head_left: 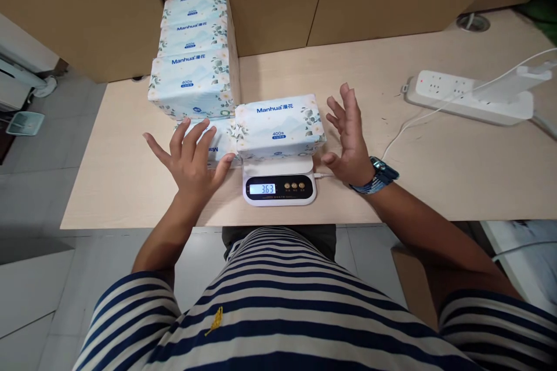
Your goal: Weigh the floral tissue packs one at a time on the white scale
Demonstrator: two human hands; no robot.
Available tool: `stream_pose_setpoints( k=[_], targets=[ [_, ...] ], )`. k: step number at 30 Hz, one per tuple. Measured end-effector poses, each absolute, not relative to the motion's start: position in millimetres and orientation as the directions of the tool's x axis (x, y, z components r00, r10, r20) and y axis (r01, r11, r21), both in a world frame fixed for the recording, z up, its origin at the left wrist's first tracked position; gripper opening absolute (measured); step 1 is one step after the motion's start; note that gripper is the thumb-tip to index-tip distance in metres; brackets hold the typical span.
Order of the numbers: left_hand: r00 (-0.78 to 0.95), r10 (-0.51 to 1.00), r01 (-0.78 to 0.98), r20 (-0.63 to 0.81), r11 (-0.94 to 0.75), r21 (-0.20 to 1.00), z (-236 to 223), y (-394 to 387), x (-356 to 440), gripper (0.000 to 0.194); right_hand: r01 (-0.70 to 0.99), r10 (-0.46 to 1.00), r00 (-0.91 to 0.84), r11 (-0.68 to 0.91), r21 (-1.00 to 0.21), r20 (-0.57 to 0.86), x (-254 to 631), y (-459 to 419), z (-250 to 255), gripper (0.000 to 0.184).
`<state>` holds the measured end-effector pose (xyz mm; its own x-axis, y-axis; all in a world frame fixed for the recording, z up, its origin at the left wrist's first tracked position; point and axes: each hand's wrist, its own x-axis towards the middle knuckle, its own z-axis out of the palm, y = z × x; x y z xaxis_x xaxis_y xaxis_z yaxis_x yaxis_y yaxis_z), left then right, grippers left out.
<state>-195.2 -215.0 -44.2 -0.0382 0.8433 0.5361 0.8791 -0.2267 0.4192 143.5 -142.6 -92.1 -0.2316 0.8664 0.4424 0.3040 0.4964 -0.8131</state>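
Observation:
A white tissue pack [278, 127] with blue lettering and printed flowers lies on a small white digital scale [279, 197], whose lit display reads about 363. My right hand [350, 139] is just right of this pack, fingers raised and apart, holding nothing. To the left, my left hand [191, 156] is spread over another tissue pack [224, 127] lying on the desk, partly hidden by the fingers; whether it touches that pack I cannot tell. Behind it, several similar tissue packs [189, 78] form a pile against the panel.
A white power strip [470, 95] with a plugged-in adapter sits at the right on the wooden desk [418, 185]. A thin white cable [402, 127] runs from there toward the scale. Brown panels [278, 6] close off the back, with a cable hole [473, 22] at far right.

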Motion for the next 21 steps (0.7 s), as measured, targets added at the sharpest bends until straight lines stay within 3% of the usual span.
stream_pose_setpoints(
  k=[7, 11, 15, 21],
  targets=[
    [-0.041, 0.825, 0.902, 0.564, -0.212, 0.375, -45.9, -215.1, -194.9, 0.056, 0.333, 0.876, -0.222, 0.481, -0.811, 0.428, 142.0, -144.7, -89.0, 0.139],
    [-0.055, 0.821, 0.908, 0.568, -0.195, 0.37, -46.1, -212.2, -194.6, 0.06, 0.316, 0.831, -0.165, 0.555, -0.77, 0.531, 146.0, -144.0, -91.9, 0.106],
    [-0.001, 0.826, 0.913, 0.564, -0.229, 0.336, -48.0, -210.3, -193.9, 0.059, 0.24, 0.832, 0.011, 0.536, -0.809, 0.554, 146.0, -143.8, -97.7, 0.083],
    [0.041, 0.793, 0.939, 0.608, -0.239, 0.248, -49.6, -210.1, -196.0, 0.059, 0.098, 0.842, 0.354, 0.399, -0.912, 0.407, 173.6, -116.9, -79.7, 0.092]
  ],
)
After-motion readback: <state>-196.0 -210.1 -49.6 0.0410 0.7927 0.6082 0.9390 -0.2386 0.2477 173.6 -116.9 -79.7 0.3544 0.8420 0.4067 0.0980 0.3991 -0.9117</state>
